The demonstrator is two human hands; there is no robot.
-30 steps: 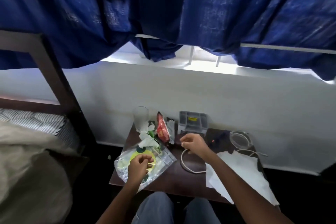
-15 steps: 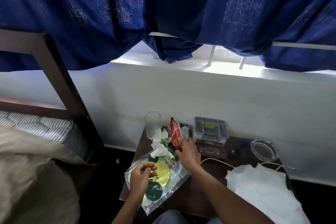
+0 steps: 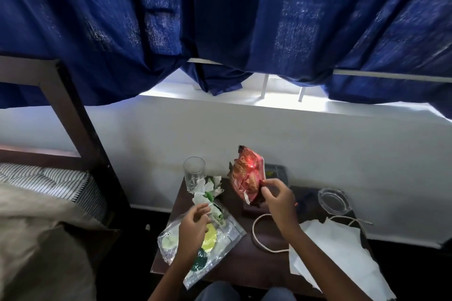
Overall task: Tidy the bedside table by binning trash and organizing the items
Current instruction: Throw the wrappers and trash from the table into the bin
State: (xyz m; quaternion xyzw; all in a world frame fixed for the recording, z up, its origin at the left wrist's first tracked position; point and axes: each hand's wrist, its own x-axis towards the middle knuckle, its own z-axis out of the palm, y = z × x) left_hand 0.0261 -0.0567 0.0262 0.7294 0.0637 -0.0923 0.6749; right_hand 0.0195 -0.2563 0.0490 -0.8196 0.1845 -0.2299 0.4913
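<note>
My right hand (image 3: 278, 199) pinches the lower edge of a torn red snack wrapper (image 3: 247, 176) and holds it up above the dark bedside table (image 3: 247, 261). My left hand (image 3: 193, 225) hovers with curled fingers over a clear plastic bag (image 3: 220, 239) with yellow and green rounds inside, lying on the table's left part; its fingertips touch crumpled white and green paper (image 3: 208, 189). Whether it grips the paper I cannot tell.
An empty glass (image 3: 194, 173) stands at the table's back left. A grey tray (image 3: 276, 171) sits behind the wrapper, a glass ashtray (image 3: 333, 199) at the back right. A white cord (image 3: 256, 234) loops mid-table beside white paper sheets (image 3: 335, 252). A bed (image 3: 44, 203) lies left.
My right hand left the cord, reached to the red wrapper and lifted it off the table. My left hand moved up from the plastic bag toward the crumpled paper.
</note>
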